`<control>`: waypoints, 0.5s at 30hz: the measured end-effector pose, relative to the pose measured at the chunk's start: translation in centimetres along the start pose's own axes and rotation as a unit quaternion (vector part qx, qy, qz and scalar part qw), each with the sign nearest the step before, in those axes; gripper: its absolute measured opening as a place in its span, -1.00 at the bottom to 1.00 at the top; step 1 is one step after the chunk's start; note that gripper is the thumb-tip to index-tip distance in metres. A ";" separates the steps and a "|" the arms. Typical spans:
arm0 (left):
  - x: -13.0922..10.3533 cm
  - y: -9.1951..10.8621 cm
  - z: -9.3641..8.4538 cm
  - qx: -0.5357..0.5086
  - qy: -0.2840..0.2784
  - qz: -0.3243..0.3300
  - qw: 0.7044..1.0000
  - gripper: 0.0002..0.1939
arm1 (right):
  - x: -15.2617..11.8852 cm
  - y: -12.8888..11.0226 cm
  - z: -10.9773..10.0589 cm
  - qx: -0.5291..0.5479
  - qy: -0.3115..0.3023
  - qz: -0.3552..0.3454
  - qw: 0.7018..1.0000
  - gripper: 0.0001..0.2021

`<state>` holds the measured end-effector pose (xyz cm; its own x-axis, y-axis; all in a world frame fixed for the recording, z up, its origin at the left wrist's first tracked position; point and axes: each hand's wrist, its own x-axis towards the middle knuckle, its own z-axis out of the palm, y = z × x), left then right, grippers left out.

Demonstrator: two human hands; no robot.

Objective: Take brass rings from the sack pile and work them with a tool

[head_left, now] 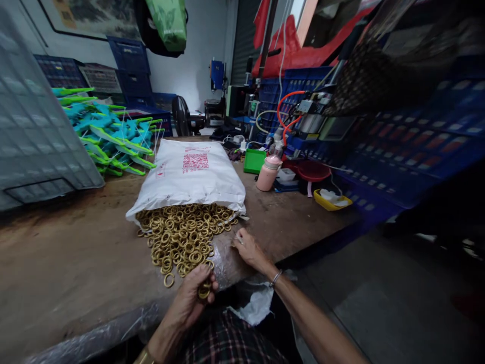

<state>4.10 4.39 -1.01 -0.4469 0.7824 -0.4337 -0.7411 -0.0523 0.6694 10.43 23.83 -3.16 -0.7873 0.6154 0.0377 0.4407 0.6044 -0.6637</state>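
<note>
Gathering small brass-coloured metal rings [182, 235] from white woven sack [191, 174]: left hand [195, 293] pinching ring bunch, right hand [248, 247] fingers pressed on table edge. Next likely needs reaching back to pile.

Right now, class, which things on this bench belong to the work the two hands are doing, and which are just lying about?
In the work:
- left hand, gripping a few gold rings
- right hand, at the edge of the ring pile
- white sack the rings spill from

Lying about:
- pink bottle
- green box
- yellow tray
- teal and green plastic parts
- red bowl
</note>
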 end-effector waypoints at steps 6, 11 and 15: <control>0.2 -0.3 0.6 0.075 0.058 0.077 0.993 -0.67 | -2.4 -3.1 1.1 0.207 -0.061 -0.046 0.975 -0.84; -0.1 -0.2 0.4 0.091 0.050 0.095 0.990 -0.66 | -3.4 -5.0 1.5 0.245 -0.131 -0.061 0.959 -0.81; -0.2 0.1 0.2 0.130 0.059 0.101 0.985 -0.66 | -3.5 -5.2 2.1 0.256 -0.140 -0.058 0.955 -0.82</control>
<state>4.20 4.30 -0.73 -0.6387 0.6939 -0.3325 -0.4850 -0.0275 0.8741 9.95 17.46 -1.39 -0.9340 0.3566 -0.0202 0.1313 0.2903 -0.9479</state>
